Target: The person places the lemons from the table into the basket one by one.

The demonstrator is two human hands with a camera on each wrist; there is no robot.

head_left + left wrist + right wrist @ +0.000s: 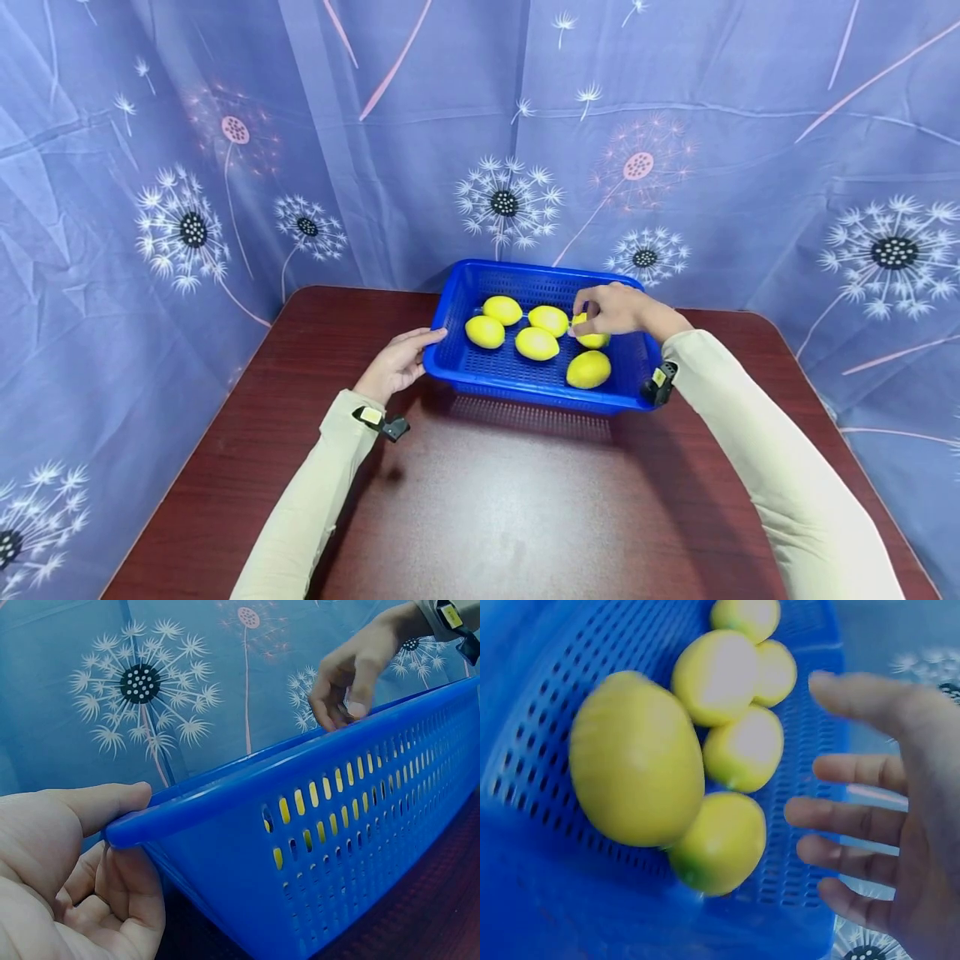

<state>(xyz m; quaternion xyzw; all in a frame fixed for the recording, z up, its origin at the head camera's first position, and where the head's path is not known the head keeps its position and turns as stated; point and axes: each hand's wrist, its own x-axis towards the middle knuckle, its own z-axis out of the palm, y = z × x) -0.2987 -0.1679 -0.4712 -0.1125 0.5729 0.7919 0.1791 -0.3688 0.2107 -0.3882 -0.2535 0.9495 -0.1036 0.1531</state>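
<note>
Near the back of the table, a blue plastic basket [525, 387] holds several yellow lemons [537, 343]. My left hand [397, 365] grips the basket's left end; in the left wrist view its thumb lies on the rim [202, 806] with the fingers curled beneath. Over the right part of the basket reaches my right hand [615, 310], partly covering a lemon [596, 341]. In the right wrist view this hand [928, 825] has its fingers spread apart, nothing between them, and the lemons beside them. Another lemon [588, 369] lies nearer the basket's front right.
The basket stands on a dark red-brown wooden table [480, 517]. Behind and at both sides hangs a blue curtain [405, 183] with a dandelion print. Each wrist carries a small black strapped device [382, 423].
</note>
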